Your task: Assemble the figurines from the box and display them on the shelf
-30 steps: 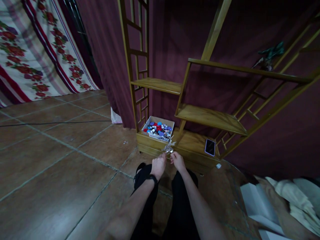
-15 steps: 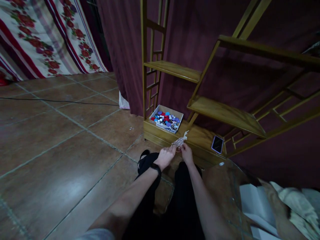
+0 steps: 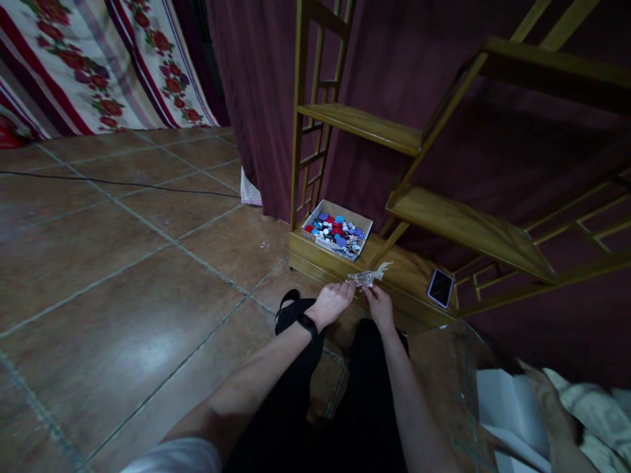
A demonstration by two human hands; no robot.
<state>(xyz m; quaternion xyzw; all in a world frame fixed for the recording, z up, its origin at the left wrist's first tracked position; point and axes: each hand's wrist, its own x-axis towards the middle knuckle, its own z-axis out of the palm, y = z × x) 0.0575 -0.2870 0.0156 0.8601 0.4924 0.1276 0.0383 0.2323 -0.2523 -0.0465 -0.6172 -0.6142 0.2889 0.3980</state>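
I see the tiled floor [image 3: 123, 263] running up to a wooden shelf unit [image 3: 473, 226] that stands against a dark red curtain [image 3: 394, 59]. On the unit's bottom board [image 3: 409, 276] sits a white box [image 3: 331, 246] (full of small coloured pieces), and a phone [image 3: 440, 287] lies further right on the same board. My left hand [image 3: 333, 303] and right hand [image 3: 380, 304] meet just in front of it. Both are closed in a fingertip pinch on a small clear trinket [image 3: 367, 276], held over the board's front edge, between box and phone.

Bare base [image 3: 400, 268] between box [image 3: 337, 228] and phone [image 3: 440, 287]; shelf [image 3: 468, 226] overhead.
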